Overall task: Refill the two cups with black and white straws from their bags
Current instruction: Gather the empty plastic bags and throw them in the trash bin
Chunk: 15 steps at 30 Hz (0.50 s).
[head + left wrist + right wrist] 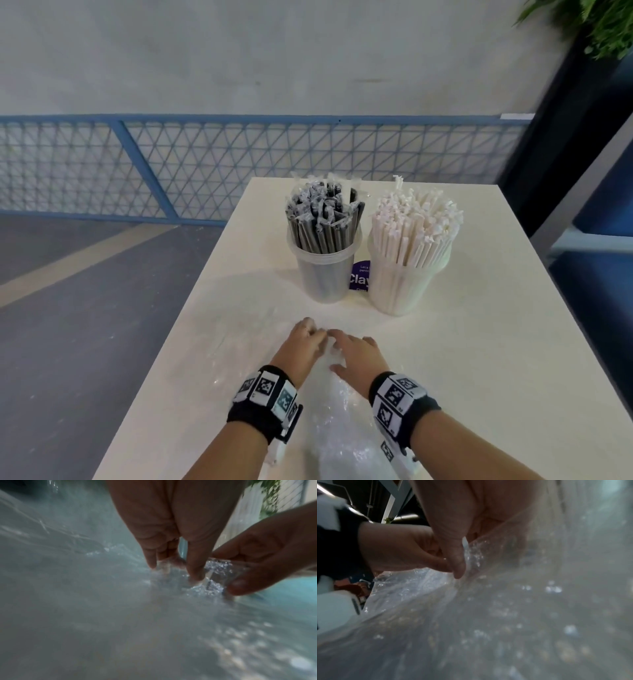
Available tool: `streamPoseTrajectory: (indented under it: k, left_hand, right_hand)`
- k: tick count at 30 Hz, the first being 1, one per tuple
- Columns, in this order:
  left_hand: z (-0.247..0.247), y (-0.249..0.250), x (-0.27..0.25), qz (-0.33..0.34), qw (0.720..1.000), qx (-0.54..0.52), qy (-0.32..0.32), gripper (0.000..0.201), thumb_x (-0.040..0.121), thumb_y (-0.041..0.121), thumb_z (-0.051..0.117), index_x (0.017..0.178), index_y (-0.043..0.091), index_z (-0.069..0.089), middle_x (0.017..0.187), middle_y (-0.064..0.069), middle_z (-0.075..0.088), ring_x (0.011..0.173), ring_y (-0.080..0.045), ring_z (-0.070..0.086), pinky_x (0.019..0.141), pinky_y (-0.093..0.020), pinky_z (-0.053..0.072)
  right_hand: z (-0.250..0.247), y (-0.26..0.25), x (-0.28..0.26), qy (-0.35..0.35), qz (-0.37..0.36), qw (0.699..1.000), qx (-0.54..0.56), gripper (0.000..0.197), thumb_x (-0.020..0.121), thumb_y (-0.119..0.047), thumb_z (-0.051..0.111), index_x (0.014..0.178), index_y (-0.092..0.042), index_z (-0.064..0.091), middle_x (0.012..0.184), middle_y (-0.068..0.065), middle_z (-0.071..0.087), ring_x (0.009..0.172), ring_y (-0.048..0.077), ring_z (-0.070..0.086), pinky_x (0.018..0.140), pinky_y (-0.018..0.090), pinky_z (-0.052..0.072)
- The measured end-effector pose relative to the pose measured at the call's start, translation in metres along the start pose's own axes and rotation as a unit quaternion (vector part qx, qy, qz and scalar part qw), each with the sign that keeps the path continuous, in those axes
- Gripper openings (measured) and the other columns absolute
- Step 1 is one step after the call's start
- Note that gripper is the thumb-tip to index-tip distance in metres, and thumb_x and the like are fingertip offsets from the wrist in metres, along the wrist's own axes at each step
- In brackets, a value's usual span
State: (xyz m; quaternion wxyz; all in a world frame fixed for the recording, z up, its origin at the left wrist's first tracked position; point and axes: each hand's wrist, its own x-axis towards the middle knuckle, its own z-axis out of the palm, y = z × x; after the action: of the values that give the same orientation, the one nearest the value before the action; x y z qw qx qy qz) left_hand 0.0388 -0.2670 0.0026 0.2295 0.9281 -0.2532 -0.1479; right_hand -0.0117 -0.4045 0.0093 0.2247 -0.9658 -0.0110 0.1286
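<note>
Both hands sit together on a clear plastic bag (337, 418) lying crumpled on the near part of the table (479, 342). Left hand (303, 346): fingers curled down into the film, thumb opposing them, so it pinches the bag's far end; the left wrist view shows the fingertips (195, 573) pressed into wrinkled plastic. Right hand (356, 356): thumb and fingers closed on a fold of the same bag, right beside the left hand; in the right wrist view the thumb (457, 561) pins the film, with the left hand touching it from the side. Whether the bag holds any straws cannot be told; the film is blurred and glary in all views. A second flattened sheet of clear plastic (236, 329) lies on the table just left of the hands. Further back, well apart from the hands, two translucent cups stand side by side: left cup (323, 274) packed with black straws (323, 219), right cup (402, 284) packed with white straws (416, 226). A purple card (360, 277) stands between them. Both wrists carry black bands with marker tags (270, 390).
</note>
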Motion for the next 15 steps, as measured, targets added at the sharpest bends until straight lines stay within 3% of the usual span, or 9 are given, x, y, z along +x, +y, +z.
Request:
streamPoseTrajectory:
  k: [1, 4, 6, 7, 9, 11, 13, 14, 15]
  left_hand:
    - [-0.002, 0.001, -0.005, 0.019, 0.999, -0.002, 0.033, 0.03, 0.092, 0.013, 0.047, 0.121, 0.006, 0.053, 0.13, -0.005, 0.047, 0.131, -0.024, 0.038, 0.104, -0.023, 0.038]
    - [-0.014, -0.009, -0.025, 0.042, 0.97, 0.027, 0.237, 0.047, 0.08, 0.022, 0.06, 0.124, 0.019, 0.046, 0.134, -0.01, 0.039, 0.139, -0.026, 0.019, 0.115, -0.045, 0.018]
    - [-0.025, -0.018, -0.04, -0.015, 0.929, -0.056, 0.366, 0.075, 0.071, 0.036, 0.068, 0.135, 0.02, 0.031, 0.141, -0.012, 0.027, 0.138, -0.03, 0.014, 0.112, -0.041, 0.018]
    - [-0.03, -0.023, -0.048, -0.068, 0.907, -0.124, 0.396, 0.091, 0.067, 0.033, 0.076, 0.139, 0.017, 0.024, 0.144, -0.015, 0.021, 0.137, -0.03, 0.013, 0.111, -0.037, 0.02]
    - [-0.037, -0.031, -0.061, -0.201, 0.864, -0.295, 0.355, 0.116, 0.061, 0.021, 0.085, 0.145, 0.014, 0.006, 0.151, -0.015, 0.01, 0.14, -0.025, 0.011, 0.113, -0.037, 0.02]
    - [-0.037, -0.038, -0.07, -0.287, 0.8, -0.466, 0.245, 0.121, 0.064, 0.017, 0.083, 0.146, 0.025, -0.006, 0.153, -0.011, 0.011, 0.14, -0.025, 0.02, 0.114, -0.046, 0.023]
    - [-0.031, -0.045, -0.075, -0.28, 0.715, -0.62, 0.161, 0.108, 0.069, 0.007, 0.079, 0.145, 0.026, 0.004, 0.148, -0.013, 0.028, 0.131, -0.026, 0.036, 0.108, -0.049, 0.033]
    - [-0.029, -0.046, -0.075, -0.262, 0.694, -0.657, 0.13, 0.098, 0.069, 0.006, 0.078, 0.144, 0.022, 0.015, 0.144, -0.013, 0.037, 0.126, -0.025, 0.044, 0.103, -0.046, 0.039]
    - [-0.029, -0.048, -0.075, -0.242, 0.697, -0.667, 0.107, 0.09, 0.067, 0.01, 0.08, 0.14, 0.017, 0.027, 0.136, -0.013, 0.049, 0.119, -0.023, 0.053, 0.096, -0.04, 0.045]
  right_hand:
    - [-0.002, -0.001, 0.0, 0.008, 0.007, 0.999, 0.031, 0.043, 0.09, -0.022, 0.05, 0.132, -0.023, 0.043, 0.119, 0.0, 0.064, 0.109, 0.019, 0.059, 0.101, 0.03, 0.04]
    - [-0.008, -0.001, -0.005, 0.04, 0.02, 0.99, 0.132, 0.02, 0.09, -0.021, 0.053, 0.109, -0.022, 0.061, 0.104, -0.004, 0.069, 0.091, 0.014, 0.063, 0.08, 0.021, 0.047]
    - [-0.012, -0.001, -0.01, 0.072, 0.017, 0.98, 0.184, 0.011, 0.089, -0.023, 0.057, 0.099, -0.023, 0.063, 0.101, -0.008, 0.07, 0.089, 0.009, 0.063, 0.079, 0.017, 0.046]
    - [-0.015, -0.001, -0.011, 0.085, 0.016, 0.974, 0.21, 0.006, 0.089, -0.024, 0.058, 0.093, -0.024, 0.062, 0.098, -0.009, 0.07, 0.087, 0.007, 0.064, 0.079, 0.016, 0.047]
    - [-0.019, -0.004, -0.012, 0.105, 0.013, 0.96, 0.258, 0.004, 0.088, -0.022, 0.061, 0.087, -0.026, 0.06, 0.088, -0.012, 0.069, 0.078, 0.001, 0.062, 0.075, 0.008, 0.047]
    - [-0.022, -0.009, -0.011, 0.117, 0.014, 0.95, 0.288, 0.003, 0.087, -0.023, 0.061, 0.085, -0.024, 0.06, 0.078, -0.013, 0.066, 0.071, 0.0, 0.061, 0.068, 0.002, 0.043]
    - [-0.023, -0.015, -0.01, 0.131, 0.019, 0.938, 0.319, 0.004, 0.086, -0.022, 0.062, 0.083, -0.024, 0.061, 0.074, -0.01, 0.066, 0.07, 0.004, 0.061, 0.066, 0.002, 0.042]
    - [-0.023, -0.019, -0.01, 0.134, 0.025, 0.93, 0.341, 0.003, 0.086, -0.02, 0.062, 0.083, -0.021, 0.061, 0.074, -0.009, 0.066, 0.07, 0.005, 0.061, 0.066, 0.003, 0.042]
    - [-0.022, -0.023, -0.009, 0.134, 0.032, 0.922, 0.363, 0.002, 0.086, -0.018, 0.062, 0.084, -0.017, 0.062, 0.075, -0.009, 0.066, 0.071, 0.005, 0.061, 0.068, 0.005, 0.042]
